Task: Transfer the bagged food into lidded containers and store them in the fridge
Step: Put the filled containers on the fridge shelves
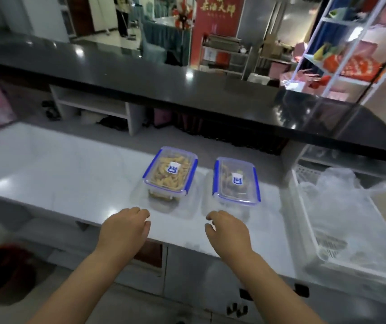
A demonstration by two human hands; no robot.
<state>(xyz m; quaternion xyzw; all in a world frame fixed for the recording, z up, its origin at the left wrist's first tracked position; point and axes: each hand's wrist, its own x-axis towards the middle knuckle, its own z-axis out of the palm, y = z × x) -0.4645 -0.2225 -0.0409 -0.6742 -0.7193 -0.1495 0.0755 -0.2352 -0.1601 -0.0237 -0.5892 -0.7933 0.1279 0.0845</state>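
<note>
Two clear lidded containers with blue clips stand side by side on the white counter (70,174). The left container (171,174) holds yellowish food; the right container (236,181) holds darker food. Both lids are on. My left hand (126,228) hovers just short of the left container, fingers loosely curled, holding nothing. My right hand (229,230) hovers in the same way just short of the right container. Neither hand touches a container.
A white plastic basket (327,256) with crumpled clear bags (341,190) sits at the counter's right end. A raised black ledge (187,90) runs behind the counter. A white wire rack (341,47) stands at the right rear. Cabinet doors lie below the counter.
</note>
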